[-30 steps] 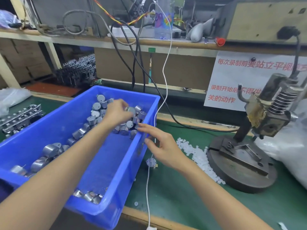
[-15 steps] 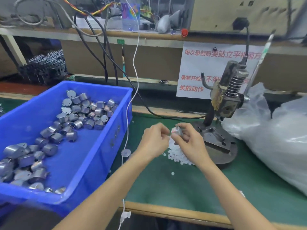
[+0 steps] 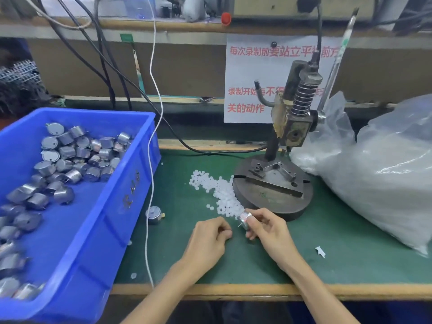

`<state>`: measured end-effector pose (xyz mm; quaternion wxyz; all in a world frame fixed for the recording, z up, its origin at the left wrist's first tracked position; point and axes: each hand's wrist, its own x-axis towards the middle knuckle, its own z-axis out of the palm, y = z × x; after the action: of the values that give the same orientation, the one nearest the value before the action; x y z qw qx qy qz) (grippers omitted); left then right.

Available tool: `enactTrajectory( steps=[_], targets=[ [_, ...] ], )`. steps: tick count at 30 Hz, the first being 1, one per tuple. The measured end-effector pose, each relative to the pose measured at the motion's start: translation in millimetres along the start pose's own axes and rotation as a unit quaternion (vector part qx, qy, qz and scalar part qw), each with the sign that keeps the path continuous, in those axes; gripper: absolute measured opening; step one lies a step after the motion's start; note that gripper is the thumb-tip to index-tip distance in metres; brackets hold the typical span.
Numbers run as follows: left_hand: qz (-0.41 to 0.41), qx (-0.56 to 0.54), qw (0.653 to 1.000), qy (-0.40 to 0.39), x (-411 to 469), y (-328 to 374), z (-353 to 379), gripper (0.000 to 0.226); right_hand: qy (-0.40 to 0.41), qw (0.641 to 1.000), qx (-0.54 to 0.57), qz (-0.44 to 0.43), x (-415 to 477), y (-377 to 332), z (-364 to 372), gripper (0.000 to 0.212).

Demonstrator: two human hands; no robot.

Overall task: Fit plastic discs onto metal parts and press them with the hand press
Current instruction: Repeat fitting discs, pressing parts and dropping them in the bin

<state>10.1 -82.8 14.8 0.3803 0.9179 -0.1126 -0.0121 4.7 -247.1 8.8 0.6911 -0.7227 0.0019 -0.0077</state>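
On the head view the right hand [image 3: 268, 226] is near the front edge of the bench [image 3: 327, 265], just in front of the press [image 3: 294, 134] base. Its thumb and fingers are clamped round a part [image 3: 245, 219], a small silver can held tilted, with a thin pin on its left side. The left hand [image 3: 208, 239] is just beside it and apart from the part, fingers curled in and thumb against the forefinger. Whether a disc sits in that pinch we cannot tell.

The discs [image 3: 224, 197] lie in a loose white pile mid-bench. It runs along the left rim of the press base and down to the right hand's fingertips.

The press stands toward the back right of the bench, on a round base with a coil spring on its column.

A blue bin [image 3: 105, 206] sits at the left edge of the bench. Parts [image 3: 70, 155] are heaped along its far and left sides. Yellow characters on its wall are too blurred for us to read.

A loose part [image 3: 154, 215] lies on the bench between the bin and the left hand, beside a white cable [image 3: 151, 174].

A clear bag [image 3: 385, 183] fills the right edge, against the press.

Behind the press hangs a white sign [image 3: 247, 73] in red writing. We read "每次录制前要站立平" and "前方" on the top line, "录制开始" below it, and "关的动作" at the bottom. The press hides the rest.
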Motion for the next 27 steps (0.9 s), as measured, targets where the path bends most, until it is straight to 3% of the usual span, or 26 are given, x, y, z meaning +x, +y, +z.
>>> enactTrajectory(
  steps=[4, 7, 17, 27],
  targets=[
    [0.056, 0.034, 0.996, 0.06, -4, -6, 6, 0.007, -0.012, 0.996, -0.082, -0.023, -3, 5, 5, 0.009],
    [0.039, 0.02, 0.994, 0.098, -4, -10, 7, 0.006, -0.025, 0.989, -0.14, -0.05, -1, 7, 6, 0.011],
    [0.021, -0.043, 0.996, 0.078, -9, -16, 6, 0.039, -0.048, 0.978, -0.179, -0.091, 5, 6, 11, 0.015],
    [0.028, -0.036, 0.996, 0.08, -7, -17, 8, 0.04, -0.053, 0.96, -0.222, -0.163, 8, 11, 14, 0.008]
  ],
)
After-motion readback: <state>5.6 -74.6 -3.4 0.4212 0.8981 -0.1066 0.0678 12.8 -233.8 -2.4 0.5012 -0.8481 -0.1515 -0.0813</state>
